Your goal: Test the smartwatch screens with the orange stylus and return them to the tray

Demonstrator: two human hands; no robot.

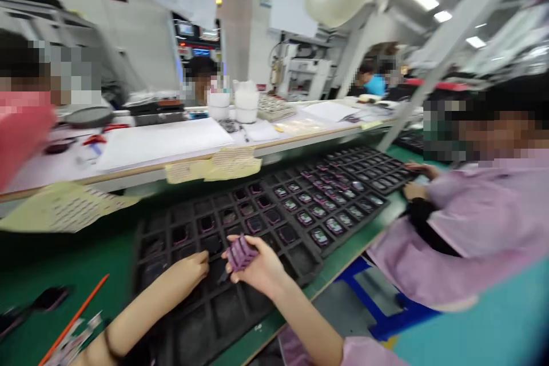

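Note:
My right hand point(257, 266) is wrapped round a small stack of purple-edged pieces point(241, 253), held above the near black compartment tray point(193, 329). Just left of it, my left hand point(195, 267) is over the same tray with its fingers pressed together; a dark piece shows at its fingertips, too blurred to make out fully. Dark pieces with purple rims point(207, 223) lie in several compartments beyond my hands. The front compartments nearest me hold nothing visible.
More trays with glassy pieces point(319, 235) extend right, where a person in a pink sleeve point(463, 229) works. An orange stick point(77, 317) and dark parts point(50, 297) lie on the green mat at left. A raised shelf point(141, 174) with papers and white cups point(246, 106) runs behind.

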